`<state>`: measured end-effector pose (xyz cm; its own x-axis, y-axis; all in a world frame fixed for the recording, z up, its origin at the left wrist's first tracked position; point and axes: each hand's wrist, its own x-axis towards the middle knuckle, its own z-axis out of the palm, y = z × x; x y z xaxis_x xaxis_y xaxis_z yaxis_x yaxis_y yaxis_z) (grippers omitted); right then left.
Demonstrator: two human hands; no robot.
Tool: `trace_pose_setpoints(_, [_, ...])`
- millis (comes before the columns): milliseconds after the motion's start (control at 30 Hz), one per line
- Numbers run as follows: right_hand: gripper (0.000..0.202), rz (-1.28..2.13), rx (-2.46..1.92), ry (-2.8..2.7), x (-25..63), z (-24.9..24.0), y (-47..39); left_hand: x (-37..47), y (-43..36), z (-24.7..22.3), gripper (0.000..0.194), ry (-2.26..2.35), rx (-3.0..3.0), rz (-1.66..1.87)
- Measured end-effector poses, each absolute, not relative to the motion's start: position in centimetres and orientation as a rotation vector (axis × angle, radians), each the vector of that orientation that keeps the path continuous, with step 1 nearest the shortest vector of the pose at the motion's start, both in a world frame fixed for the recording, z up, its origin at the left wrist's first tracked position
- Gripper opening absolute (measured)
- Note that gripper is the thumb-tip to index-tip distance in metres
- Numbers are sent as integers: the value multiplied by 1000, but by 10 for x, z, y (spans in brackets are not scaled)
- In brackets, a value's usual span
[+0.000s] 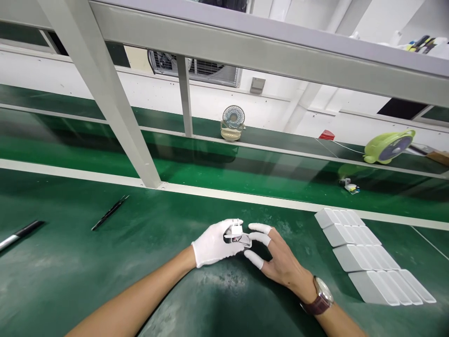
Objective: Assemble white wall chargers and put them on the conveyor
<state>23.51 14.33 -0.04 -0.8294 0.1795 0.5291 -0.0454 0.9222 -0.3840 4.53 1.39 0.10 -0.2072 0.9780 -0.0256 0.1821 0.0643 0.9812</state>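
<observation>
My left hand [214, 244], in a white glove, is closed around a small white plastic part [237, 230] with a dark opening, held above the green table near the middle of the view. My right hand [271, 250] wears white finger cots and a wristwatch. Its fingers are spread just to the right of the white part, with the fingertips near its edge; whether they touch it is hard to tell. The details inside the part are too small to make out.
Rows of white rectangular cases [372, 257] lie at the right. Black tweezers [110, 213] and a dark rod [23, 235] are on the left. A metal frame post [105, 89] stands behind. Beyond it are a small fan [233, 122] and a green fan [388, 146].
</observation>
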Motion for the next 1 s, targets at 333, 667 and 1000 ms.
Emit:
trace_pose_setpoints(333, [36,530,-56,-2494,234,-5,144,41,14,-5,65,1627,1292,1190])
trace_pose_setpoints(667, [35,617,-109,-2484,235,-5,142,43,14,-3,64,1562,1302,1217])
trace_pose_setpoints(1000, [37,525,-39,-2469,233,-5,143,42,15,1,64,1633,1313,1178])
